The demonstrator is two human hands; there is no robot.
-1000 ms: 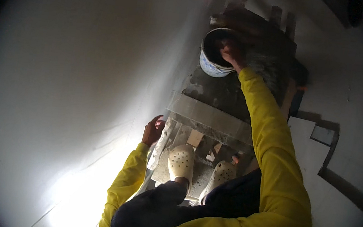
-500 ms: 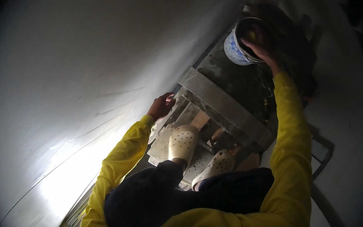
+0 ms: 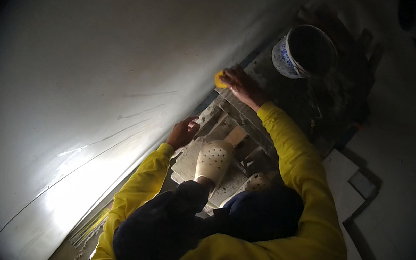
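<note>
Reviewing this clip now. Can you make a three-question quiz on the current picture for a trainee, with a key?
1. Multiple choice: what colour is the sponge in the right hand?
(a) blue
(b) yellow
(c) grey

2. True or false: one hand is inside the bucket.

3. Open: which hand is nearer the clogs?

Key:
1. (b)
2. False: the bucket stands apart from both hands.
3. The left hand.

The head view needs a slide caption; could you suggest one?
Right hand holds a yellow sponge beside a pale wall, blue-marked bucket beyond.
</note>
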